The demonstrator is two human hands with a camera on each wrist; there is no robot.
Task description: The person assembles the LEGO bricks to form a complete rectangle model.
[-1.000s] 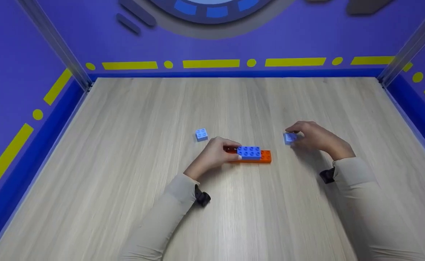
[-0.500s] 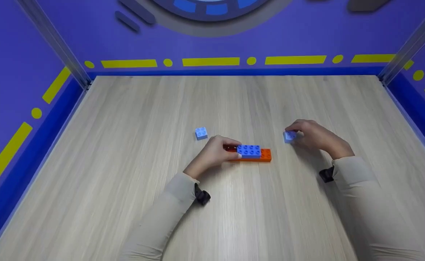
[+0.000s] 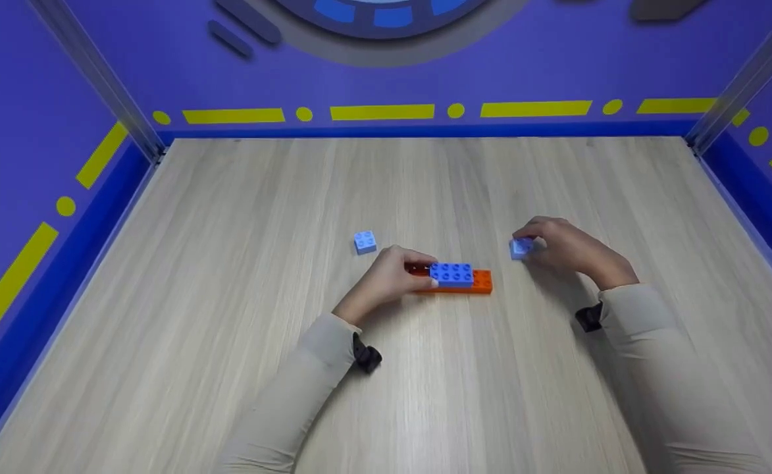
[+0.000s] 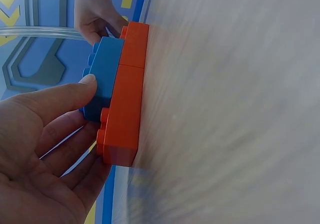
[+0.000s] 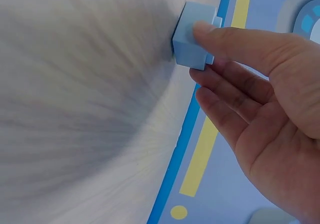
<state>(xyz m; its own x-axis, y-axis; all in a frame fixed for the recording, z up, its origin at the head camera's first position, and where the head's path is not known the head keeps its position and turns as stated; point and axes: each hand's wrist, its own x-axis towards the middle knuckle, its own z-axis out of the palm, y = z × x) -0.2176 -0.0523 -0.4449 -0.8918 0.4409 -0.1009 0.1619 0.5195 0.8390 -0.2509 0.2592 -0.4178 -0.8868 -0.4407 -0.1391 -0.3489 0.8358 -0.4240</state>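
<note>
Two orange-red toy building bricks (image 4: 125, 116) lie end to end, with a blue eight-stud brick (image 3: 451, 274) bridging the joint on top. My left hand (image 3: 392, 273) grips the blue brick from its left end, thumb on the near side and fingers behind. Over the left orange brick, that hand hides much of its top. My right hand (image 3: 566, 247) pinches a small light blue four-stud brick (image 5: 192, 37) between thumb and fingers, to the right of the stack. In the right wrist view this brick is close over the table, its studs facing the palm.
Another light blue four-stud brick (image 3: 364, 242) sits on the wooden table (image 3: 260, 230), behind and left of my left hand. Blue-purple panels (image 3: 386, 85) with yellow marks stand along the back and both sides.
My right hand has shifted slightly to the left with the light blue brick in its fingers. The left hand and the stack stay in place.
</note>
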